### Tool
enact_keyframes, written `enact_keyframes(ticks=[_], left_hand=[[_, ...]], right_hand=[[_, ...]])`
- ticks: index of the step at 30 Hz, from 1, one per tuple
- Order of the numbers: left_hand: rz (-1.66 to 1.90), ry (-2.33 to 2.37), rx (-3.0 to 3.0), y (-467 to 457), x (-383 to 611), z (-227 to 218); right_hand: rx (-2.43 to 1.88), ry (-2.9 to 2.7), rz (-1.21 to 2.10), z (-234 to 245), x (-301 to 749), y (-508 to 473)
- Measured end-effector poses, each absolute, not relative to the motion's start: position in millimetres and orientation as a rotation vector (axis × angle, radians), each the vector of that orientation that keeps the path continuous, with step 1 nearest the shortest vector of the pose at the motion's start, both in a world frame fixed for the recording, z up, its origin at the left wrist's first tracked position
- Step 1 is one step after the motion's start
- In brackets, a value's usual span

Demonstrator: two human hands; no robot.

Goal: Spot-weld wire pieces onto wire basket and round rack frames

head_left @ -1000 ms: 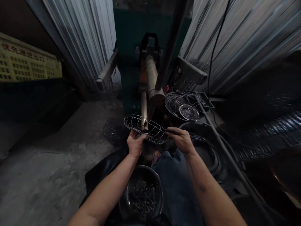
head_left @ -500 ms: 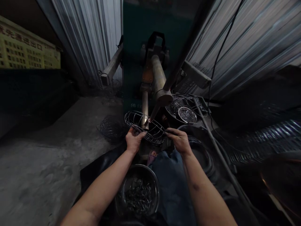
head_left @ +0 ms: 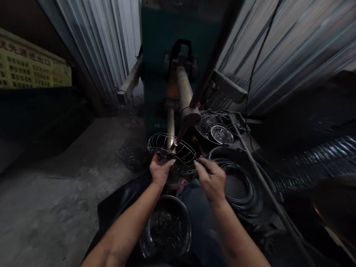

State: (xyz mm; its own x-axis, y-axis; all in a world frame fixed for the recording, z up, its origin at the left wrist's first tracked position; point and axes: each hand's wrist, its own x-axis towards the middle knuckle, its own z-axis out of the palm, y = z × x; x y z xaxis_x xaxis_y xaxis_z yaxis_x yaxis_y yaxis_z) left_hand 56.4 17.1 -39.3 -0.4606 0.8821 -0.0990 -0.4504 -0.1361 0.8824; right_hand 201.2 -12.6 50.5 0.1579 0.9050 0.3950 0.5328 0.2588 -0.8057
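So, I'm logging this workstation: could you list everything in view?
Machine: one, dark green, top centre
Jutting rods: two, tarnished yellowish, machine's front
Slanting bar: one, dark, upper centre
Wire basket: one, grey, at the lower rod
Steel bowl: one, silvery, bottom centre
Metal pieces: many, grey, in the bowl
Coiled wire: uncountable, dark grey, centre right
Wirework heap: one, grey, left of centre
Crate: one, yellow, left edge
Corrugated panels: several, pale, flanking the machine
Cable: one, black, upper right
Trouser leg: one, blue, lower centre
Foot: one, sandalled, below the basket
Left hand: one, bare, gripping the basket
Right hand: one, bare, at the basket's right edge
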Motion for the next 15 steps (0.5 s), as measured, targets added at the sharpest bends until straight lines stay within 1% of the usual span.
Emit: enact_keyframes(ticks=[3, 7, 12, 15], left_hand=[[1.789, 1.091, 0.59, 14, 55, -35], [1.804, 1.042, 0.59, 11, 53, -35], [1.794, 1.06, 0.542, 11, 52, -36], [1.782, 1.066, 0.518, 12, 51, -36]], right_hand=[[-1.475, -1.621, 0.411, 67, 160, -23], [-1.689, -1.566, 0.277, 68, 131, -19], [-1.687, -1.41, 0.434, 59, 120, -16], [-1.658, -1.357, 0.448, 58, 115, -14]])
